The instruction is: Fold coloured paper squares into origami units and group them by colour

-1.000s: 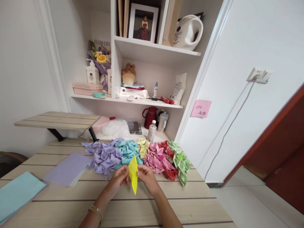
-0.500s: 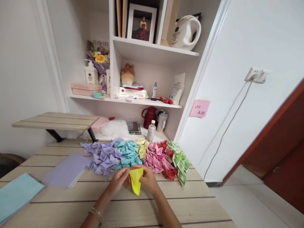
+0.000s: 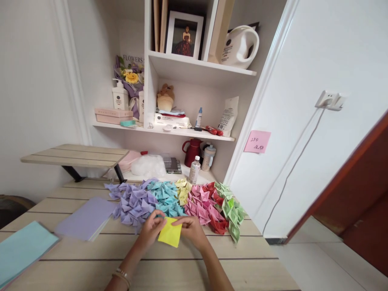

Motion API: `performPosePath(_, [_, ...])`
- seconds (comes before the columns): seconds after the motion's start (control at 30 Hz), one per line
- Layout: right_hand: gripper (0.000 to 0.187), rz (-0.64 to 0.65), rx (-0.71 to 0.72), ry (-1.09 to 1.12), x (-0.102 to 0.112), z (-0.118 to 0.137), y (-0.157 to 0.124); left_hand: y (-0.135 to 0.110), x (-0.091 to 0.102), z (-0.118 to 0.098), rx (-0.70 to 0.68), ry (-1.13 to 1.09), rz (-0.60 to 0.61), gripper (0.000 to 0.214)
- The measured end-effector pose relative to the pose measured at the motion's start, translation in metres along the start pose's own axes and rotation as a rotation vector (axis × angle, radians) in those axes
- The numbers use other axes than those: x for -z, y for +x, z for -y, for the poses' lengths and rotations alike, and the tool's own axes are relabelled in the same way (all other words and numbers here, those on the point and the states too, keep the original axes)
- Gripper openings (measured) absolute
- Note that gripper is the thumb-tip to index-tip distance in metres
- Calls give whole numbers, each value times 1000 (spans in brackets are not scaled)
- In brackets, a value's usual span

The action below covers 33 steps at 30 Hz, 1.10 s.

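Note:
A yellow sheet of paper (image 3: 170, 234) lies nearly flat on the wooden table (image 3: 91, 258), pinched at its upper edge by both hands. My left hand (image 3: 151, 231) grips the left corner and my right hand (image 3: 190, 230) grips the right corner, fingers closed on the paper. Just behind the hands spreads a row of folded paper pieces: purple (image 3: 133, 200), teal (image 3: 165, 196), pale yellow (image 3: 182, 190), pink (image 3: 198, 204), red (image 3: 216, 220) and green (image 3: 232, 210).
A purple paper stack (image 3: 86, 218) and a teal paper stack (image 3: 22, 250) lie at the left. A raised wooden shelf board (image 3: 75, 154) stands behind them. A small bottle (image 3: 194, 169), a red jug (image 3: 193, 150) and wall shelves sit at the back.
The yellow paper went from hanging upright and folded narrow between the hands to spread wider and lying low on the table. Both hands dropped slightly with it.

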State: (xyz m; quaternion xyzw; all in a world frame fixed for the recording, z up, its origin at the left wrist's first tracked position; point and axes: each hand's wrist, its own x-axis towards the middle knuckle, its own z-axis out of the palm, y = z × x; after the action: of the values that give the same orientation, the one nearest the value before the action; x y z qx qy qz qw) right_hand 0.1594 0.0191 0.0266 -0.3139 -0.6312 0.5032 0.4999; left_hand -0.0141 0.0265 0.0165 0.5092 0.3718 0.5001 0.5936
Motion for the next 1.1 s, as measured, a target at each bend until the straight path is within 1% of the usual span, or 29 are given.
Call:
performPosePath(0.07, [24, 36, -60, 59, 4, -1, -1, 2, 4, 1, -18, 16, -54, 33])
performPosePath(0.1, [23, 25, -69, 48, 5, -2, 0, 2, 6, 0, -18, 28, -68, 34])
performPosePath(0.17, [21, -62, -46, -12, 6, -4, 1, 1, 8, -1, -3, 32, -45, 35])
performPosePath(0.27, [21, -232, -9, -60, 5, -9, 4, 0, 9, -2, 15, -31, 77, 38])
performPosePath(0.33, [24, -277, -18, -46, 4, -11, 5, 0, 8, -1, 34, -70, 87, 40])
performPosePath(0.47, [28, -291, -34, -30, 5, -13, 6, 2, 6, 3, 66, -57, 1, 30])
performPosePath(0.6, [29, -309, 20, 19, 3, -14, 7, 2, 3, 2, 35, -14, -30, 27])
performPosePath(0.67, [29, -290, 50, 17, 2, -13, 8, 1, 1, 0, 10, -21, -67, 27])
performPosePath(0.77, [29, -240, 69, -42, 2, -9, 7, -2, -1, -5, -62, 11, -149, 26])
performPosePath(0.83, [29, -222, 86, -136, 4, -5, 6, -3, -2, -8, -90, 48, -178, 25])
performPosePath(0.9, [28, -216, 113, -240, 6, -2, 5, -4, -3, -10, -64, 36, -146, 27])
performPosePath(0.97, [28, -204, 135, -313, 8, 0, 4, -4, -2, -9, -18, -23, -92, 34])
performPosePath(1.1, [35, -158, 167, -371, 10, -1, 3, -2, 0, -3, 6, -115, -48, 49])
